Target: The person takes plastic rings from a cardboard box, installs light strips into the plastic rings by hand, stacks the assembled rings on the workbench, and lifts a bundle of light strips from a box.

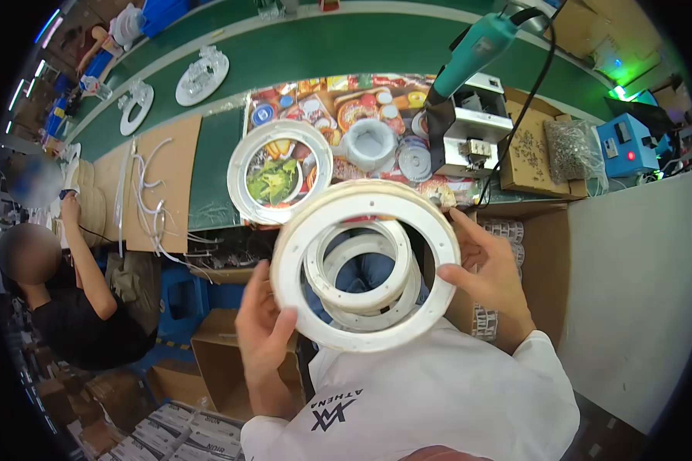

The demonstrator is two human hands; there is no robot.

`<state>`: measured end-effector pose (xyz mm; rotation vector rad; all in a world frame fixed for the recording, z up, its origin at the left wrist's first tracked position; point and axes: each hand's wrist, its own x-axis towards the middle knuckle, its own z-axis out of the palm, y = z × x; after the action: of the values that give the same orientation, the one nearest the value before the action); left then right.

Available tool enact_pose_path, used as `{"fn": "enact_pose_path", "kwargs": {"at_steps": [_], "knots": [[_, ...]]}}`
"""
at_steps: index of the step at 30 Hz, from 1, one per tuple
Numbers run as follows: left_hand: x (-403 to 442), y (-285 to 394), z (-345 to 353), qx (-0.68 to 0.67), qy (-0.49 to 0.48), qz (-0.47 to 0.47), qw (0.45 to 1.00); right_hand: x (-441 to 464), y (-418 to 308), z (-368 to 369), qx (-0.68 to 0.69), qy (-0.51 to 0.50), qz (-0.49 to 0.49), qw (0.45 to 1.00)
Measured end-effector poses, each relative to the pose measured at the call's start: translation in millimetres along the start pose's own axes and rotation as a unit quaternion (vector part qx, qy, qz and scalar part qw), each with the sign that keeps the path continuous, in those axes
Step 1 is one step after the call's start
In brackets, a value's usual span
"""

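Head view: I've got the large white ring (373,339) up over my lap, just on the near side of the counter (307,46). Right hand (488,265): grip clamped on the right rim, thumb on the near face, fingers behind. Left hand (265,326): at the left rim, thumb and fingers parted around the edge; blurred, can't tell if it's clamped. A smaller white ring (313,269) shows through the opening; can't tell if it's joined on. Large ring looks light and stiff, likely plastic, maybe a bit slick, edge could chip if knocked. Best hold: opposite sides of the rim, thumbs on the flat band, off the small holes. Far left of it, another white ring (236,177) lies on the printed sheet (346,86); turquoise tool (477,54) stands far right.
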<state>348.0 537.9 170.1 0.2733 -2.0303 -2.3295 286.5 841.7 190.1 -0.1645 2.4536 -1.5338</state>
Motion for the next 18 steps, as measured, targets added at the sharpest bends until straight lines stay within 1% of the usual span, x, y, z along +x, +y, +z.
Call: {"fn": "enact_pose_path", "kwargs": {"at_steps": [1,2,3,4,5,6,7,9,10,12,13,14,15,17,18], "knots": [[0,15,-1,-0.006,-0.012,0.043,0.999,1,-7,-5,0.008,0.023,-0.118,0.993],[2,20,4,-0.01,0.019,0.129,0.991,3,-14,-7,0.038,0.036,-0.162,0.985],[7,22,-18,0.199,-0.022,0.218,0.955,12,-14,-6,0.036,0.041,-0.173,0.983],[16,18,-20,0.219,0.032,0.306,0.926,25,-7,-1,0.017,0.091,-0.326,0.941],[29,17,-17,0.237,0.086,0.39,0.885,37,0,6,-0.002,0.138,-0.469,0.872],[37,22,-4,0.191,0.096,0.422,0.881,42,7,17,0.004,0.155,-0.466,0.871],[46,15,-8,0.153,0.056,0.432,0.887,47,17,22,-0.041,0.163,-0.485,0.858],[45,-9,-25,0.144,0.051,0.318,0.936,62,17,41,0.019,0.255,-0.507,0.823],[43,-14,-27,0.063,-0.02,0.289,0.955,66,28,44,0.021,0.255,-0.512,0.82],[39,-21,-23,0.003,-0.028,0.259,0.966,68,53,44,-0.009,0.208,-0.503,0.839],[38,-27,-24,-0.034,-0.032,0.247,0.968,66,55,43,-0.006,0.21,-0.501,0.84],[35,-33,-28,-0.079,-0.045,0.213,0.973,64,56,42,-0.038,0.221,-0.522,0.823],[34,-34,-28,-0.076,-0.042,0.213,0.973,63,57,43,-0.07,0.23,-0.544,0.804],[29,-32,-14,-0.256,-0.033,0.218,0.941,63,65,47,-0.051,0.222,-0.553,0.801],[24,-34,-7,-0.226,0.032,0.207,0.951,62,69,48,-0.058,0.213,-0.552,0.804]]}}
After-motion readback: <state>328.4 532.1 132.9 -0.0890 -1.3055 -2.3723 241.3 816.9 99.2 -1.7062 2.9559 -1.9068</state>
